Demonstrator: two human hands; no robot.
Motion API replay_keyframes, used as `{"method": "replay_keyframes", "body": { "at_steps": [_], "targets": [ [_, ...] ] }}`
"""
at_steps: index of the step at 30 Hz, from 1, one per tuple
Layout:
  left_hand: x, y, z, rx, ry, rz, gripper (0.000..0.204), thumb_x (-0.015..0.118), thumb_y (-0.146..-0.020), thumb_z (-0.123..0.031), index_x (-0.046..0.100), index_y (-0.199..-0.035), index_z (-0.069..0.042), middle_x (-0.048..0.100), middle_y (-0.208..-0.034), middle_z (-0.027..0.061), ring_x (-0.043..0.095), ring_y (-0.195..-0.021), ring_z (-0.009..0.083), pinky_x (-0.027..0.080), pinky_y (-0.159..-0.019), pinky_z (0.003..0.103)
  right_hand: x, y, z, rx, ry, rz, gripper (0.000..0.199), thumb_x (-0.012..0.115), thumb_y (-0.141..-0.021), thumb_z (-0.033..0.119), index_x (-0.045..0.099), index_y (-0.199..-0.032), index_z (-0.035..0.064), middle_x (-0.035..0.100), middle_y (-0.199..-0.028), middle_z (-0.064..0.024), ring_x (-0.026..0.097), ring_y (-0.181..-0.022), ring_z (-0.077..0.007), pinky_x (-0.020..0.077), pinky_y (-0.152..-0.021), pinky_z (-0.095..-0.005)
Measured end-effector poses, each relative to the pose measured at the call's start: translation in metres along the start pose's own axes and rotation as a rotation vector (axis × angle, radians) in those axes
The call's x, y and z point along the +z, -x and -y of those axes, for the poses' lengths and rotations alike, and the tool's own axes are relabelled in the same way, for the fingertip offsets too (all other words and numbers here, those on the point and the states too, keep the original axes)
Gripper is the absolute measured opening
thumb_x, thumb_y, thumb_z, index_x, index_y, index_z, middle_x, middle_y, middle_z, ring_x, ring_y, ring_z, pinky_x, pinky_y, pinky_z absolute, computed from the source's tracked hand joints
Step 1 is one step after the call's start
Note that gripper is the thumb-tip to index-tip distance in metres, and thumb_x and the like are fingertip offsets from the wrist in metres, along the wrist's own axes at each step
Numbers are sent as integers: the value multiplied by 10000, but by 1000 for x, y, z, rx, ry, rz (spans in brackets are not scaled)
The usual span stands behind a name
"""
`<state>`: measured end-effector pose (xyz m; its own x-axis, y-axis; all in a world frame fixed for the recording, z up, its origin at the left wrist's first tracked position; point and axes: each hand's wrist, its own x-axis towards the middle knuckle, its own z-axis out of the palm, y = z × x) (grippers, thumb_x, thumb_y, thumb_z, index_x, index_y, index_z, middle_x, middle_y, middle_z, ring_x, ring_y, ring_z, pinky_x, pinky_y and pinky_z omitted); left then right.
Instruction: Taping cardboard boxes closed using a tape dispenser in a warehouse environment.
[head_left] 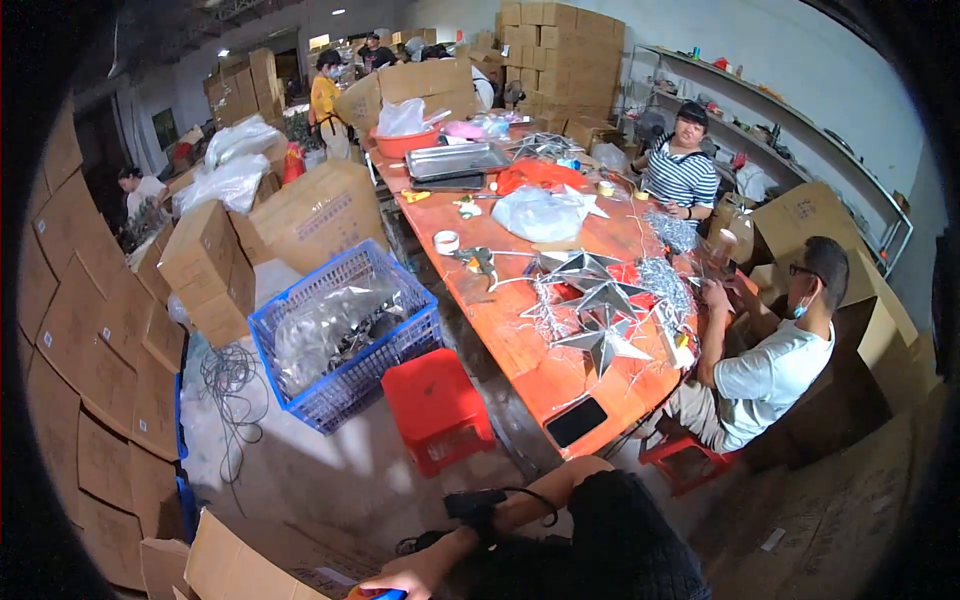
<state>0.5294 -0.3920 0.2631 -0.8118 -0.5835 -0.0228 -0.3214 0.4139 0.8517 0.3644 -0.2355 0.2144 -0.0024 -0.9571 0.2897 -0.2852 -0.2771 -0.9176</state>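
My right arm in a black sleeve bends across the lower edge, with a dark device and cable at the wrist. My right hand (432, 566) is low in the picture, its fingers closed round a blue object (388, 594) that the frame edge mostly cuts off; its kind is not clear. Left of that hand is an open cardboard box (240, 565) with its flaps raised. My left hand is out of view.
A red-topped table (520, 355) carries silver stars (603, 340), tinsel (662, 285) and a phone (577, 422). Near it stand a red stool (437, 405) and a blue crate (345, 385). Two people sit along its right side; stacked cartons (95, 370) line the left.
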Motion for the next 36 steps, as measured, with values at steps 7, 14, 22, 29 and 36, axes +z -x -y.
{"method": "replay_keyframes", "body": {
  "at_steps": [7, 14, 22, 29, 36],
  "targets": [
    [19, 23, -13, -22, -16, -23, 308, 467, -866, -136, 498, -1095, 67, 548, -1071, 191, 497, -987, 251, 372, -872, 333, -6, 11, 26, -373, -85, -99, 559, 600, -810, 310, 389, -1202, -27, 544, -1048, -196, 552, -926, -280, 434, -758, -333],
    [25, 31, -16, -38, -43, -46, 307, 467, -865, -139, 499, -1091, 67, 549, -1064, 192, 497, -980, 251, 372, -869, 332, -14, 21, 49, -33, -37, 96, 529, 605, -806, 312, 413, -1165, -25, 557, -986, -216, 561, -857, -302, 437, -713, -360],
    [36, 45, -13, -23, -44, -62, 307, 468, -865, -143, 501, -1086, 67, 551, -1056, 193, 498, -973, 250, 373, -866, 332, 2, 54, 20, 8, -75, -4, 592, 613, -791, 355, 397, -1165, -50, 548, -979, -244, 557, -883, -299, 434, -721, -360],
    [49, 55, -25, -8, -40, 43, 292, 477, -863, -162, 496, -1048, 64, 554, -1012, 204, 501, -912, 264, 378, -828, 340, 4, 87, 26, 123, -42, -11, 682, 611, -784, 383, 337, -1227, -58, 509, -1078, -262, 518, -975, -335, 416, -786, -367],
    [47, 67, -15, -41, -59, -61, 300, 485, -865, -185, 511, -1057, 45, 555, -1009, 199, 498, -946, 273, 368, -852, 349, 1, 77, 41, 58, 31, 2, 641, 583, -800, 351, 318, -1190, -83, 534, -1026, -217, 527, -927, -256, 413, -810, -348]
  ]
}}
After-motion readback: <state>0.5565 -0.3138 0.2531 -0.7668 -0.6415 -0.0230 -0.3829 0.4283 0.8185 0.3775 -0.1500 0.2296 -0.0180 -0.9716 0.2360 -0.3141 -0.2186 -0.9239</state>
